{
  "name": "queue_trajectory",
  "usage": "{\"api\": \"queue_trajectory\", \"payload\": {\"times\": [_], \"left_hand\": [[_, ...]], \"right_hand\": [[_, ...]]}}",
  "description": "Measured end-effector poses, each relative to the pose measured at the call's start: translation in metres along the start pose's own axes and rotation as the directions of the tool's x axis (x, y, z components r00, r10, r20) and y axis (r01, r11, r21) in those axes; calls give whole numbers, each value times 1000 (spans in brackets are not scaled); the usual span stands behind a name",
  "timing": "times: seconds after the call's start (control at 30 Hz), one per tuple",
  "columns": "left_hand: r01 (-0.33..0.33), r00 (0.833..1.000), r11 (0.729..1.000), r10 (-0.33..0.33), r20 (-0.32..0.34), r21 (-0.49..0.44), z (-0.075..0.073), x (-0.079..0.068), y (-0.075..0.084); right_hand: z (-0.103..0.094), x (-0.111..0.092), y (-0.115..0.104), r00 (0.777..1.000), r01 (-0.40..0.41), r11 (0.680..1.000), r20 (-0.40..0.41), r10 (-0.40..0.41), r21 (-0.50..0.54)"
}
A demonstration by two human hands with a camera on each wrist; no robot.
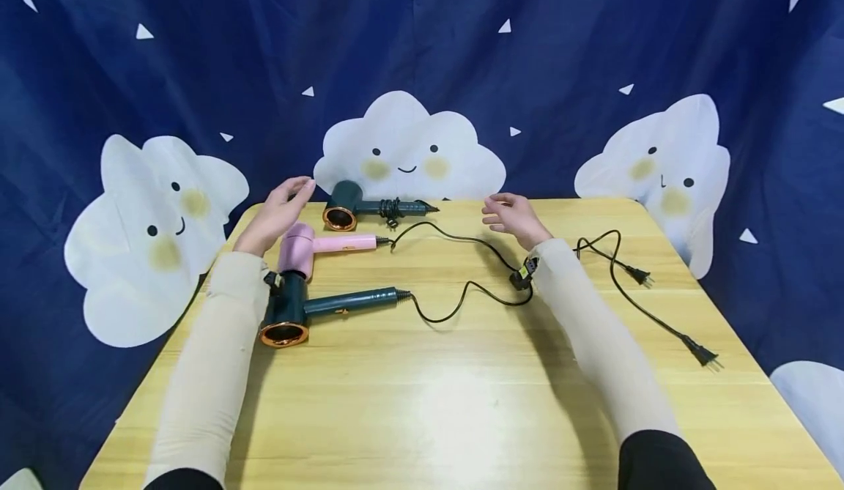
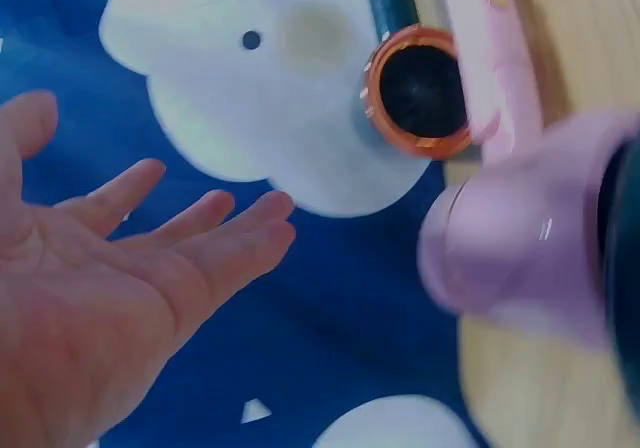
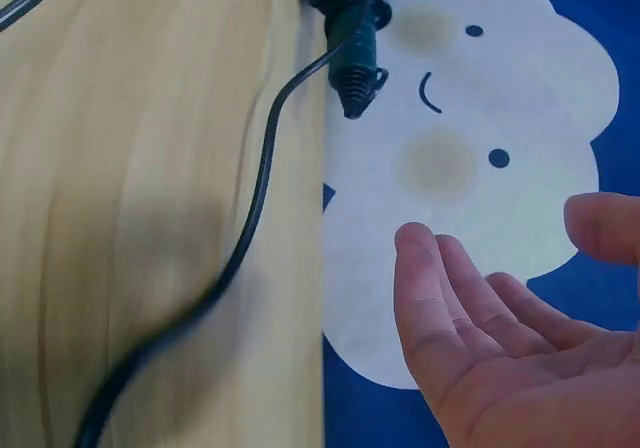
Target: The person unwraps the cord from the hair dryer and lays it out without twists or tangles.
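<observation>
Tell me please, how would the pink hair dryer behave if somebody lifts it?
The pink hair dryer would probably stay stiff: its handle looks straight and rigid. Its black cord would likely trail floppily, lying in loose curves. The smooth surface may be slightly slippery.

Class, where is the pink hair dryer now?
In the head view, the pink hair dryer lies left of centre, between the nearer green dryer and the farther one.
</observation>
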State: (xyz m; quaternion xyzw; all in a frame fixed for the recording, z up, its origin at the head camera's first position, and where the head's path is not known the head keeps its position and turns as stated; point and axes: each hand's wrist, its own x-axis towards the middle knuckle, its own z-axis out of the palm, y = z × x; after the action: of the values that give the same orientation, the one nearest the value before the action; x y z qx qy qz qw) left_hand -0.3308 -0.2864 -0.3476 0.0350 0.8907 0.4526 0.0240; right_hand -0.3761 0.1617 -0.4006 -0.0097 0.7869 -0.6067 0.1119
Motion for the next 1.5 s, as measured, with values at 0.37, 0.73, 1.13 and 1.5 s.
{"api": "queue_trajectory", "payload": {"times": [0.37, 0.73, 1.13, 1.5], "left_hand": [[193, 980, 971, -197, -9, -140, 34, 47, -20], [376, 919, 829, -391, 51, -414, 49, 62, -29], [427, 901, 839, -424, 87, -336, 62, 79, -38], [449, 893, 819, -425, 148, -357, 69, 84, -48]], "right_hand": [[22, 23, -8, 993, -119, 961, 29, 115, 251], [55, 45, -5, 975, -219, 906, 51, 216, 361], [84, 62, -7, 954, -298, 852, 90, 288, 430], [104, 69, -4, 935, -332, 780, 80, 344, 530]]}}
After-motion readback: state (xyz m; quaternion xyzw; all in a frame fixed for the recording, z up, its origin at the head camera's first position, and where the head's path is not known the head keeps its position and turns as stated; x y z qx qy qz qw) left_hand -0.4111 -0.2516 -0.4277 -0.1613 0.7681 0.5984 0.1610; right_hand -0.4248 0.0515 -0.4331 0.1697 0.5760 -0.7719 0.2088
